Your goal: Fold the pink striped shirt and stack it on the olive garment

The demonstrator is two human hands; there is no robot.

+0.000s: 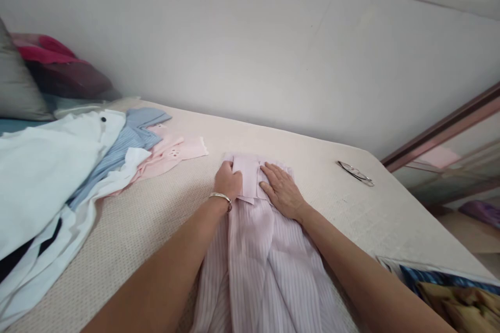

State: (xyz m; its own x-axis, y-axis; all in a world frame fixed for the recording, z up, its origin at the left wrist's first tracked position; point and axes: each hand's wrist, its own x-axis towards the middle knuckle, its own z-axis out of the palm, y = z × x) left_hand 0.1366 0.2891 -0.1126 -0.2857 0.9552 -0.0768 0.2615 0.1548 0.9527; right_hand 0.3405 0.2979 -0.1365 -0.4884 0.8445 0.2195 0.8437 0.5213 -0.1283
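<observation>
the shirt (pixel 258 260) under the left hand (pixel 228 179) and right hand (pixel 282 191) is thin, matt cloth, pale lilac with fine woven stripes, and it creases softly, while the bracelet (pixel 221 197) on the left wrist is shiny, smooth metal. the mattress (pixel 156 218) beneath is a cream fabric with a rough, nubbly weave; the heap of clothes (pixel 58 177) on it mixes smooth white cloth, ribbed blue cloth and soft pink cloth with small punched holes. the glasses (pixel 355 173) have a thin, glossy wire frame, and the wall (pixel 250 52) looks smooth and matt.
</observation>
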